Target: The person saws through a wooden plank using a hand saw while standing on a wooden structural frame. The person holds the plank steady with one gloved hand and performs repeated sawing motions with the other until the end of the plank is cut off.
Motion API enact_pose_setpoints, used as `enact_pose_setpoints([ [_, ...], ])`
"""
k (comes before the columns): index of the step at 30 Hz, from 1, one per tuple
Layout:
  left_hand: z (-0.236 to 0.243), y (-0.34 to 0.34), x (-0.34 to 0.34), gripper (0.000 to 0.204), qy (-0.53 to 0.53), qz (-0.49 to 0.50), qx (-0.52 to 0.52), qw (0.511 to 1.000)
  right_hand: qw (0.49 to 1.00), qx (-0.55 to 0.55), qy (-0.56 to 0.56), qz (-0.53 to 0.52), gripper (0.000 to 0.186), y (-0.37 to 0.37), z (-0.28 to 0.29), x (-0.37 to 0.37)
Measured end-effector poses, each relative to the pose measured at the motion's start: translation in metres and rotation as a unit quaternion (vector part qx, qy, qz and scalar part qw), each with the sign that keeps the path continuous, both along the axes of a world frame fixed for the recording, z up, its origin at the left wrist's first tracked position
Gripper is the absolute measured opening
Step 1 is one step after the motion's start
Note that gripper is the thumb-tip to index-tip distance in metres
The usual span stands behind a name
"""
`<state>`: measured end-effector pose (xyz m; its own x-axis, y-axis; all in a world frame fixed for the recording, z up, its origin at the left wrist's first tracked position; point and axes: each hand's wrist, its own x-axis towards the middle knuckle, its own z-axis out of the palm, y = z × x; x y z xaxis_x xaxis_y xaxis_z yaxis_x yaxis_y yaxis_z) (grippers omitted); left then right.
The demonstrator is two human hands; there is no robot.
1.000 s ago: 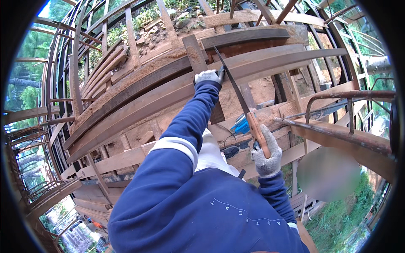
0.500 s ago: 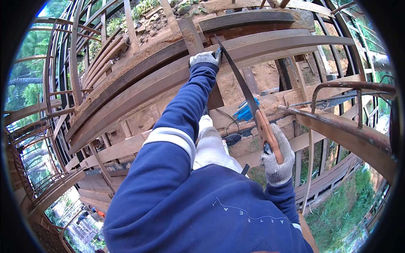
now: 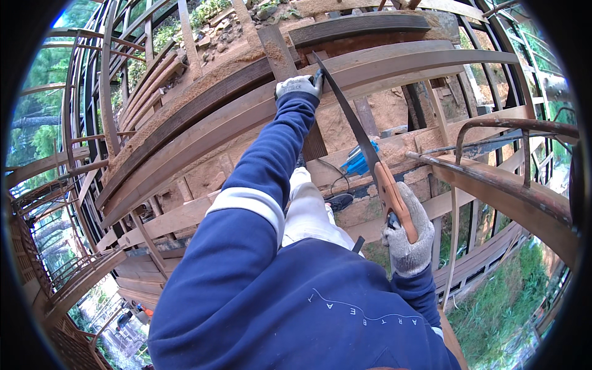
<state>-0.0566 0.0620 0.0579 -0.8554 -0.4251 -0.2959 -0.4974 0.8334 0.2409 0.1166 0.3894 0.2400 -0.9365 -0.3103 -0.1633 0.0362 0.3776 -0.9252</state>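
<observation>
Handsaw slants from near right to far centre, its wooden handle wrapped in the gloved right hand; farther left, the gloved left hand lies on a crosswise board, its finger grip too hidden to judge.

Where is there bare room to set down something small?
Bare reddish sandy ground shows between the dark-brown wooden board and the handsaw's dark steel blade, nearer than the pale-brown wooden beams. It is crowded at the board, where the white-gloved left hand lies beside the blade's far end, and around the bright-blue tool.
</observation>
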Motion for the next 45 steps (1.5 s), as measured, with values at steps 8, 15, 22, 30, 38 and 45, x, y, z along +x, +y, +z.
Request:
enact_pose_setpoints([
  [8,-0.011,0.000,0.001,0.067,0.064,0.004,-0.025,0.998,0.999,0.015,0.019,0.030,0.064,-0.018,-0.004,-0.026],
  [15,-0.009,0.001,0.001,0.066,0.065,0.001,-0.012,0.998,0.981,0.069,0.166,0.073,0.060,-0.006,-0.006,-0.018],
  [22,-0.005,0.001,0.003,0.065,0.064,0.005,-0.015,0.998,0.997,0.038,0.043,0.049,0.058,-0.022,-0.009,-0.032],
  [30,-0.005,0.002,0.004,0.063,0.068,0.008,-0.016,0.997,1.000,0.010,-0.006,0.018,0.062,-0.020,-0.007,-0.026],
  [38,-0.005,0.000,0.002,0.063,0.069,0.007,-0.016,0.998,0.993,0.041,0.091,0.055,0.063,-0.021,-0.015,-0.031],
  [45,-0.005,0.003,0.002,0.064,0.060,0.004,-0.016,0.998,0.979,0.065,0.173,0.091,0.059,-0.026,-0.026,-0.043],
])
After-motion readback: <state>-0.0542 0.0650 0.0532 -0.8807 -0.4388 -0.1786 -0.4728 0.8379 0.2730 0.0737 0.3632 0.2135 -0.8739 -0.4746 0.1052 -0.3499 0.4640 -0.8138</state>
